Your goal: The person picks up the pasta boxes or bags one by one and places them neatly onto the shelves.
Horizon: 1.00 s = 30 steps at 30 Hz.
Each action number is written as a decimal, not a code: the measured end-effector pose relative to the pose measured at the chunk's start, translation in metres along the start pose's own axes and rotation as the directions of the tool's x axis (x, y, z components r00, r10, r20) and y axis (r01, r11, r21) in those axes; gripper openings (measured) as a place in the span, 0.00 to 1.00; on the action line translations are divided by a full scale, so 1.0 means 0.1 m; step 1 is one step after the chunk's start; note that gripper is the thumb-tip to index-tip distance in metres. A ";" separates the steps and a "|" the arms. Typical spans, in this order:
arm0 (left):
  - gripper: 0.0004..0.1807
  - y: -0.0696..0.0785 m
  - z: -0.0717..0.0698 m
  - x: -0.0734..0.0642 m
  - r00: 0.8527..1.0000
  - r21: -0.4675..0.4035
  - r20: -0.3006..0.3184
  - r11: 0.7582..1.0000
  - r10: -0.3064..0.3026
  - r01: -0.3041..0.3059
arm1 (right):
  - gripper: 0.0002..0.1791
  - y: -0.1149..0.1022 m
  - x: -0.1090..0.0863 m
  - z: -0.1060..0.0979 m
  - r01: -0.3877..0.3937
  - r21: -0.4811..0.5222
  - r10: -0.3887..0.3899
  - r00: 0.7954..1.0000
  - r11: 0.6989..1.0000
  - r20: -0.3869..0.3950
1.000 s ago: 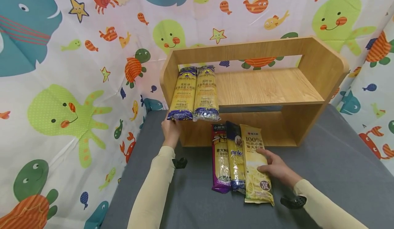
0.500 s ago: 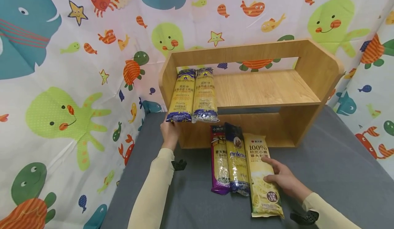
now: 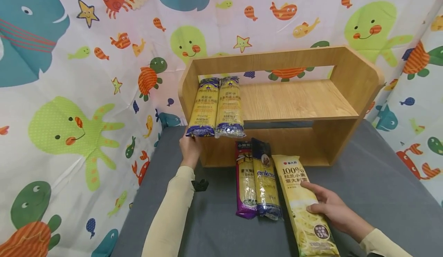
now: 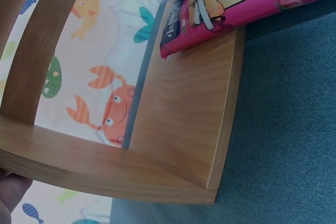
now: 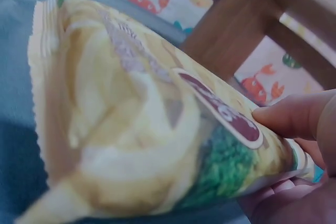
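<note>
My right hand (image 3: pixel 337 213) grips a cream-and-yellow pasta packet (image 3: pixel 306 207) by its right edge, thumb on its printed face. The right wrist view has the packet (image 5: pixel 136 124) large and tilted, with the thumb on top and other fingers beneath. My left hand (image 3: pixel 189 149) holds the wooden shelf (image 3: pixel 297 99) at its left side panel; most of its fingers are hidden. In the left wrist view a bit of the hand (image 4: pixel 11 195) shows against the panel's edge. Left of the held packet lie a blue-and-yellow pasta packet (image 3: pixel 266 180) and a purple-and-red one (image 3: pixel 247 180).
Two spaghetti packs (image 3: pixel 204 107) lean side by side on the shelf's upper level at the left. The lower two packets reach from the lower compartment (image 3: pixel 287 143) onto the grey tabletop (image 3: pixel 221 230). A patterned cloth (image 3: pixel 104 57) hangs behind.
My right hand has drawn the cream pasta packet toward me and to the right, away from the blue one and the shelf. The left hand stays at the shelf's side.
</note>
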<state>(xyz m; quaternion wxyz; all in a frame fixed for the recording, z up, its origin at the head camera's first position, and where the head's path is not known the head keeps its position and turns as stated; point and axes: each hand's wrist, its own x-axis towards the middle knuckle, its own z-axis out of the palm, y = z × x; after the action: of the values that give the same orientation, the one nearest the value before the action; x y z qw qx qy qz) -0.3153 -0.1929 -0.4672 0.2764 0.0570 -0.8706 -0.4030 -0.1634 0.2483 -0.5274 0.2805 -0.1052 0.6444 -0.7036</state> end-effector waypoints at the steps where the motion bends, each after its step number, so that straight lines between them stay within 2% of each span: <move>1: 0.18 0.00 0.00 0.00 1.000 0.000 0.002 1.000 -0.002 0.002 | 0.39 -0.04 -0.03 0.00 0.011 0.039 -0.013 0.999 0.999 0.047; 5: 0.17 -0.01 0.01 0.00 1.000 0.001 -0.001 1.000 -0.014 0.014 | 0.38 -0.27 -0.13 0.02 0.035 0.178 -0.074 0.974 0.983 0.216; 9: 0.17 -0.01 0.01 0.00 1.000 0.007 -0.002 1.000 -0.021 0.022 | 0.39 -0.56 -0.24 0.11 0.030 0.252 -0.112 0.942 0.967 0.316; 16: 0.17 0.00 0.00 0.00 1.000 0.009 -0.016 1.000 -0.012 0.012 | 0.40 -1.04 -0.35 0.27 0.046 0.325 -0.183 0.895 0.945 0.408; 18: 0.17 0.00 -0.01 0.00 1.000 0.014 -0.023 1.000 -0.005 0.006 | 0.40 -1.18 -0.34 0.31 0.052 0.324 -0.192 0.889 0.945 0.415; 21: 0.17 0.00 -0.01 -0.01 1.000 0.018 -0.018 1.000 -0.007 0.007 | 0.40 -1.36 -0.31 0.36 0.085 0.280 -0.194 0.900 0.956 0.390; 24: 0.18 0.00 -0.02 -0.01 1.000 0.004 -0.010 1.000 -0.011 0.011 | 0.39 -1.51 -0.24 0.41 0.128 0.210 -0.193 0.926 0.969 0.324; 27: 0.18 0.01 -0.02 -0.02 1.000 0.002 -0.006 1.000 -0.013 0.013 | 0.39 -1.64 -0.15 0.47 0.153 0.126 -0.177 0.963 0.980 0.203; 30: 0.18 0.02 -0.01 -0.01 1.000 0.004 -0.010 1.000 -0.013 0.013 | 0.41 -1.77 -0.02 0.55 0.128 0.060 -0.131 0.990 0.990 0.054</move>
<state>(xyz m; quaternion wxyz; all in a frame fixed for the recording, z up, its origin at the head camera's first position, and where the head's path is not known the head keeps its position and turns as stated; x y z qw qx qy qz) -0.3136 -0.1918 -0.4657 0.2780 0.0652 -0.8697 -0.4025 -0.1800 0.2051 -0.3485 0.2555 -0.1590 0.6076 -0.7350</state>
